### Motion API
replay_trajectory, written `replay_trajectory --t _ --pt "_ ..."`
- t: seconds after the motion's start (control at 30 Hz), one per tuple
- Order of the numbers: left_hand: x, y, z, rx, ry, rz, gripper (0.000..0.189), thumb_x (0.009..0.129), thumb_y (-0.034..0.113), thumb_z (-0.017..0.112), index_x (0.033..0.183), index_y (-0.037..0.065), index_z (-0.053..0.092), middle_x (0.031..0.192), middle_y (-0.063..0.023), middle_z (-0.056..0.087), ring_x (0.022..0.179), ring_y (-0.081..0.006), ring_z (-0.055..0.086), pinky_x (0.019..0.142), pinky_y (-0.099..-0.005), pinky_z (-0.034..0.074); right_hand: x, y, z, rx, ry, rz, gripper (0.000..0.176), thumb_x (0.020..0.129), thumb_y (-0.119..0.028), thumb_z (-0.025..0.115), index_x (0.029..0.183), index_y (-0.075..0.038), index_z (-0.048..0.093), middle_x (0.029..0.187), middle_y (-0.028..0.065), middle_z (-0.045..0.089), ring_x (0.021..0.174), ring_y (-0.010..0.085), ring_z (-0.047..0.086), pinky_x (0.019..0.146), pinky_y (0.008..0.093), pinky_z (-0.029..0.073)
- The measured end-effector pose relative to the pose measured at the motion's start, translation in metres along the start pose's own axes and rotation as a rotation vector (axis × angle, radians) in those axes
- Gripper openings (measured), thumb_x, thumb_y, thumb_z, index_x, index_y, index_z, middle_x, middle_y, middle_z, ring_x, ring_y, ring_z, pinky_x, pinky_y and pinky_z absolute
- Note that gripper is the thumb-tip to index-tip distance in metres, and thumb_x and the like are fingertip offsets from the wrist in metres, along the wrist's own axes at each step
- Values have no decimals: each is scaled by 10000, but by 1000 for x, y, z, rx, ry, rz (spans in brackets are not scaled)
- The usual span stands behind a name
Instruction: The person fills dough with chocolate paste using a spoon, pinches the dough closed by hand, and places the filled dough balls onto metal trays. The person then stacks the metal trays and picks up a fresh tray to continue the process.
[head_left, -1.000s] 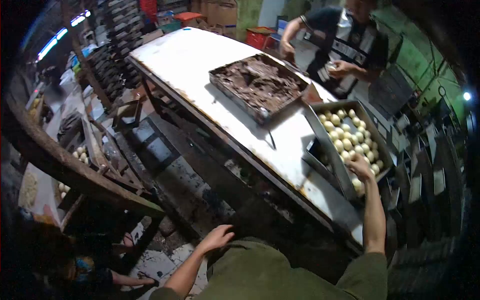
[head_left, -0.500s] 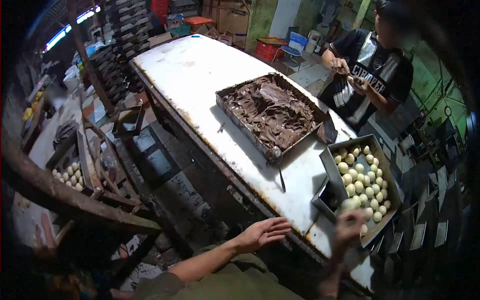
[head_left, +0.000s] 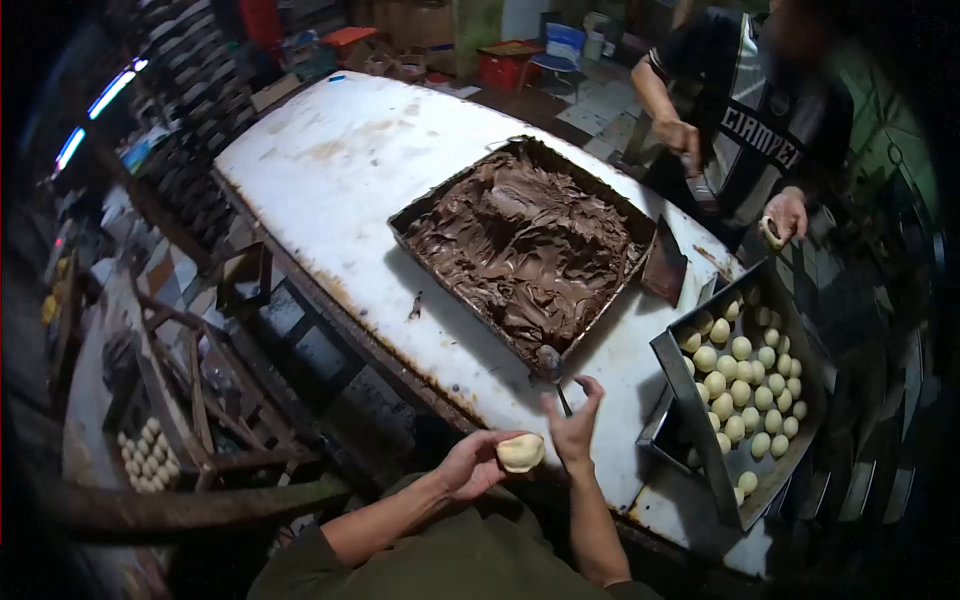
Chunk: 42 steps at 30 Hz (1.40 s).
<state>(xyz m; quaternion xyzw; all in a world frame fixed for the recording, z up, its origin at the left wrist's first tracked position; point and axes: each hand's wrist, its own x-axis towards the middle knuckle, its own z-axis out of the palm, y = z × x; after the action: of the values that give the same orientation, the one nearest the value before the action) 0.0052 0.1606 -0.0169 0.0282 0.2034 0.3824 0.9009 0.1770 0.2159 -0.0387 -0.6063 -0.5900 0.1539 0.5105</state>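
My left hand point(head_left: 474, 466) is closed around a pale piece of dough point(head_left: 521, 453), slightly flattened, held just off the table's near edge. My right hand point(head_left: 574, 430) has thumb and fingers apart, on either side of the thin dark handle of a tool point(head_left: 564, 401); contact with it is not clear. That handle sticks out from the near corner of a metal tray point(head_left: 470, 318) filled with thick chocolate-brown paste point(head_left: 530, 240). To the right, a tilted metal tray point(head_left: 700, 425) holds several round pale dough balls point(head_left: 742, 390).
A white table point(head_left: 330, 150) with rusty edges stretches away in front of me. Across it stands a co-worker point(head_left: 750, 120) with a tool in one hand and a dough piece in the other. A wooden rack point(head_left: 200, 390) and more dough balls point(head_left: 150, 458) lie at left.
My right hand has left the dough-ball tray and moved left to the tool handle. A dough piece is now in my left hand, which was empty. The co-worker's hands have moved apart.
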Motion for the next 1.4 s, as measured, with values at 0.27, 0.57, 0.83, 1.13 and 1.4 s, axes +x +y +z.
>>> replay_trajectory --t 0.27,0.57,0.83,1.13,1.4 --pt "28 79 -45 675 101 76 517 811 -27 568 1287 22 374 1080 -119 561 962 -178 568 830 -268 475 12 -57 39 -233 123 55 184 746 76 506 922 23 499 876 178 497 789 338 509 700 368 432" --pt "27 186 29 213 -150 -327 804 619 -161 397 1375 4 181 1232 -156 457 1121 -232 488 902 -288 426 104 -74 56 462 -17 665 112 911 -103 477 965 -15 519 736 14 568 566 60 480 496 197 396" --pt "67 234 25 98 -221 -116 512 719 -75 393 1231 -93 389 1183 -176 498 1079 -252 503 994 -355 363 71 -122 90 -340 -160 -208 495 669 120 529 1135 -43 569 873 119 591 751 269 560 679 317 473" --pt "38 221 27 73 -388 -151 681 678 -93 391 1335 -75 215 1284 -225 399 1184 -303 438 1009 -392 367 43 -27 -2 -358 -265 -287 526 675 113 513 1161 -81 563 844 121 571 730 255 564 645 328 476" --pt "37 101 29 156 -124 145 701 760 74 587 1361 183 243 1094 -96 533 1000 -219 539 858 -397 444 -11 20 1 -310 -134 -254 567 672 102 538 1208 -84 538 922 124 525 798 249 535 706 281 447"
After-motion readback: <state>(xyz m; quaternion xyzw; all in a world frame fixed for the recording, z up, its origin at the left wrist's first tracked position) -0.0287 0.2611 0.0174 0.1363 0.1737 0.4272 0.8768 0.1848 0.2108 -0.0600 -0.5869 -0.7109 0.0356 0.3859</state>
